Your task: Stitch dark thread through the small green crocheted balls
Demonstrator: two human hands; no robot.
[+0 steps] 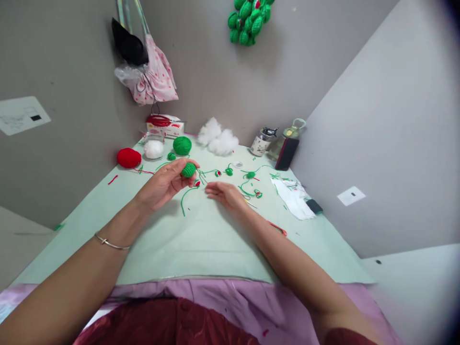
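Observation:
My left hand (167, 182) is closed on a small green crocheted ball (189, 169), held between thumb and fingers above the table. Just to its right is my right hand (224, 194), fingers pressed together and tips pointing at the ball. A thin line runs from near the ball towards those fingertips; whether it is yarn or a needle I cannot make out. Beneath the hands lies a small red, white and green crocheted piece (197, 183) with a green yarn tail (184, 203). Another such piece (218, 173) rests farther back.
Behind the hands are green yarn (182, 145), red yarn (129, 157), white yarn (153, 149) and white stuffing (217, 137). On the right are a phone (287, 154), a white cloth (293, 199) and an orange-handled tool (277, 228). Green crocheted pieces (247, 21) hang on the wall.

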